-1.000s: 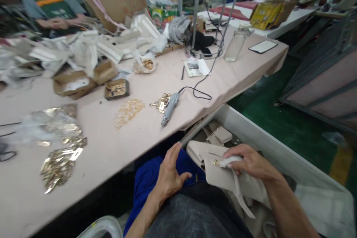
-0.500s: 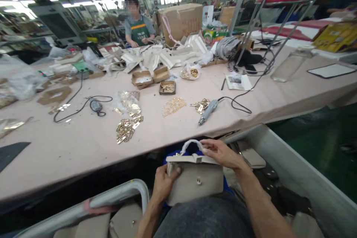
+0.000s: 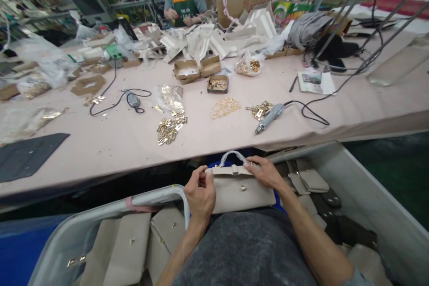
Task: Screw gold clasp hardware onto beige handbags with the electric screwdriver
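On my lap I hold a small beige handbag (image 3: 243,194) with a gold stud on its flap and a plastic-wrapped handle (image 3: 231,156). My left hand (image 3: 200,192) is closed round the bag's left top corner. My right hand (image 3: 266,173) grips its top edge just right of the handle. The bag sits below the near edge of the pink-covered table (image 3: 110,147).
A grey electric screwdriver (image 3: 270,117) with a black cord, piles of gold fittings (image 3: 169,127) and small cardboard boxes (image 3: 217,83) lie on the table. Bins with more beige bags (image 3: 124,246) stand left and right (image 3: 310,181) of my lap. A person in a green apron (image 3: 182,2) works across the table.
My view has dropped and shifted right a little. My left hand has slid from the bag's lower left side up to its top left corner; my right hand stays on the top edge.
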`<state>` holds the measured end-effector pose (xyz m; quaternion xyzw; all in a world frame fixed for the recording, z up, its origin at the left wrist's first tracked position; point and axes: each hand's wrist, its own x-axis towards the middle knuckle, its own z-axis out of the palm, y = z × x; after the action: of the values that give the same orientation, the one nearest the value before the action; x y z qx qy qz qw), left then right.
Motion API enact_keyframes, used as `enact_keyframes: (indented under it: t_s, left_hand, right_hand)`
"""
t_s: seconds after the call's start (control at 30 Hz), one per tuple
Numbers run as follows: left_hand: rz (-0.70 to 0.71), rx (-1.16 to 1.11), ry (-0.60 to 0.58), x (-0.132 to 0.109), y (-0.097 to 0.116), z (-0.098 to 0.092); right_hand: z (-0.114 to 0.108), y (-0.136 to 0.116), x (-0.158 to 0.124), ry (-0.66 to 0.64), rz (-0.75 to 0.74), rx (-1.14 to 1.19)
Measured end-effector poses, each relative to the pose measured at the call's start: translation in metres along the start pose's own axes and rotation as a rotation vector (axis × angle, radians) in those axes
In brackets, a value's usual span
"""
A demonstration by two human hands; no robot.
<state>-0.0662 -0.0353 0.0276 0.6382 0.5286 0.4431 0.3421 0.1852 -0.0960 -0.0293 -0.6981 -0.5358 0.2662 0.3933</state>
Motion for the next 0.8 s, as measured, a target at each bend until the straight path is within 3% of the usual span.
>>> enact_keyframes:
  t_s: [0.13,0.2,0.27,0.4,0.63,0.8]
  left_hand:
    - [-0.439,-0.333,-0.441,0.004,0.015,0.021]
    - [-0.606,-0.488,-0.526,0.005,0.016,0.037]
    - [-0.668,-0.620,-0.507,0.004,0.015,0.050]
    - [-0.624,-0.756,-0.485,0.000,0.010,0.062]
    - [-0.365,-0.603,-0.399,-0.004,-0.006,0.077]
    - [-0.307,-0.576,-0.390,-0.008,-0.002,0.082]
  right_hand:
    - [0.004,0.002,0.002,0.009,-0.010,-0.005]
    - [0.005,0.002,0.002,0.020,-0.018,-0.008]
    - [0.004,0.003,0.002,0.033,-0.023,-0.003]
    - [0.004,0.009,0.003,0.054,-0.021,0.026]
    - [0.011,0.014,0.009,0.069,-0.060,-0.017]
    - [0.014,0.023,0.012,0.088,-0.102,0.002]
